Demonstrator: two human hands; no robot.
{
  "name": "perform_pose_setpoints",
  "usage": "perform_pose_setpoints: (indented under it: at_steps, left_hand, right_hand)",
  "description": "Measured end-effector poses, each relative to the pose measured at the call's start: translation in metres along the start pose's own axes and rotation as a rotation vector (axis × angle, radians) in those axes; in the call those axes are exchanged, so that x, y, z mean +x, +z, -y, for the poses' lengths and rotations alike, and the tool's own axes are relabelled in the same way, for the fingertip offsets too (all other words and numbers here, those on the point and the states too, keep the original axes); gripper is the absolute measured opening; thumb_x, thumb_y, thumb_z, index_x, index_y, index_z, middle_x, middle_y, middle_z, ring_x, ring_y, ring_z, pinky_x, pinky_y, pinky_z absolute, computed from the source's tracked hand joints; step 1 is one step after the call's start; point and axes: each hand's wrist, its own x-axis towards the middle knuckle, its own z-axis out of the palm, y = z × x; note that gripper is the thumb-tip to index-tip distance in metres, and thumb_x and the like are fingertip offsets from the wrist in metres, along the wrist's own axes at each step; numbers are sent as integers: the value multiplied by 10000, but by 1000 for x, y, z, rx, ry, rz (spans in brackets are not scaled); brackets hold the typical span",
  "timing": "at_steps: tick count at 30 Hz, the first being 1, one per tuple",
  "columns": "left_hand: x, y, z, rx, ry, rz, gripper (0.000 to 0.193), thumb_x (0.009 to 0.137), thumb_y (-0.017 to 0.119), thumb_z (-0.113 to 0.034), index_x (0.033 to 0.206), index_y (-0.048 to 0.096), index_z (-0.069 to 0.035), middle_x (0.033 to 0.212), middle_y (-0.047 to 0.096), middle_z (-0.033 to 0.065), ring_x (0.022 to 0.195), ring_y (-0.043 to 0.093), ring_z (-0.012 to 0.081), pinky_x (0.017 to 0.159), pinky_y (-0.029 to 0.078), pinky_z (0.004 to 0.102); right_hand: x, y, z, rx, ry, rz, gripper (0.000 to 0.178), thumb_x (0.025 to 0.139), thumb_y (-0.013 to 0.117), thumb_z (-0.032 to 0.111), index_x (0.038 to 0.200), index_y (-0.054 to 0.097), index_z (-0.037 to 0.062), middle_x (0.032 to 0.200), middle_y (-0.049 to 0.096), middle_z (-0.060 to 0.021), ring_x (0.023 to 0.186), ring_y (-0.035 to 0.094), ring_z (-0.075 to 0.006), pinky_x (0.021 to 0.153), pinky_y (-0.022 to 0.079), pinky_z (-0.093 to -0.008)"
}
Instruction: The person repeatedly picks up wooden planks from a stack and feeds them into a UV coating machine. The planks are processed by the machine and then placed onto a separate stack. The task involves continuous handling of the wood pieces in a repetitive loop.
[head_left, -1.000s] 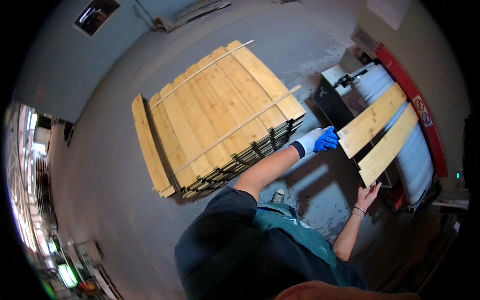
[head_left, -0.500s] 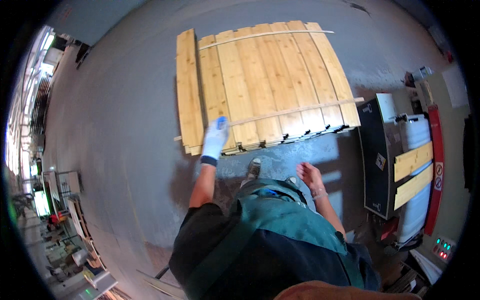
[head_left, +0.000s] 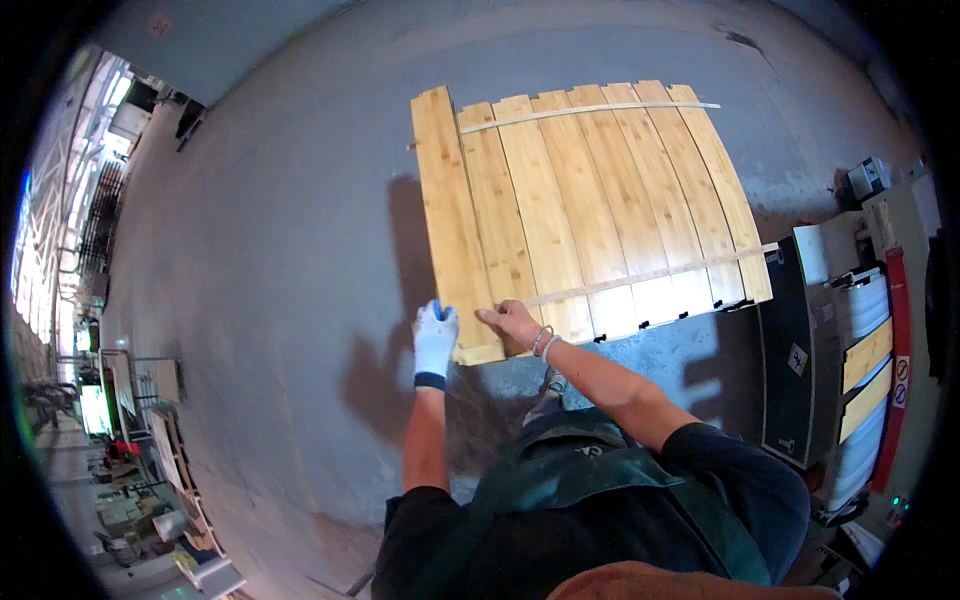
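A layer of light, knotty wooden planks [head_left: 640,210] lies side by side in a stack before me. Along its left side, a raised plank [head_left: 447,200] sits higher than its neighbours. My left hand [head_left: 435,340], in a white glove with blue fingertips and a dark cuff, grips the near end of this plank at its left edge. At the opposite edge is my bare right hand [head_left: 515,322], its thumb on top and the other fingers partly hidden. Two thin wooden strips cross the layer: a far strip [head_left: 590,111] and a near strip [head_left: 650,275].
Right of the stack stands a dark panel [head_left: 785,350] beside a machine with a red upright bar [head_left: 890,370]. Two short boards [head_left: 866,355] rest against the white part there. Grey floor [head_left: 290,250] stretches left, toward racks and workbenches.
My left hand has gone from the raised plank's right side to its left edge. My right hand has come up from beside my body to the plank. The view has shifted.
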Motion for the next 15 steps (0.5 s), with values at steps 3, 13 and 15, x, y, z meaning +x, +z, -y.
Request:
perform_pose_setpoints:
  at_steps: [3, 13, 15]
  left_hand:
    - [-14, 12, -30, -160, 5, 56, 313, 889, 600, -323, 972, 613, -21, 975, 610, 237, 876, 613, 389, 762, 496, 453]
    - [-29, 120, -68, -1917, -568, 655, 673, 980, 464, -516, 1380, 415, 23, 1282, 565, 133, 1117, 578, 248, 942, 479, 367]
    - [-48, 83, -156, -1896, -431, 789, 653, 981, 438, -504, 1423, 352, -30, 1378, 489, 117, 1245, 494, 279, 1040, 422, 409]
  right_hand:
    - [-10, -1, 16, -231, 55, -271, 671, 738, 809, 455, 1002, 585, -121, 914, 642, -175, 819, 618, -248, 716, 518, -403]
    - [-154, -119, 105, -293, -74, -194, 555, 773, 804, 354, 1039, 640, -105, 882, 686, -134, 762, 645, -163, 698, 524, -308]
    - [-196, -140, 87, -338, -65, -305, 478, 787, 796, 343, 993, 670, -69, 828, 685, -92, 719, 625, -135, 660, 513, -294]
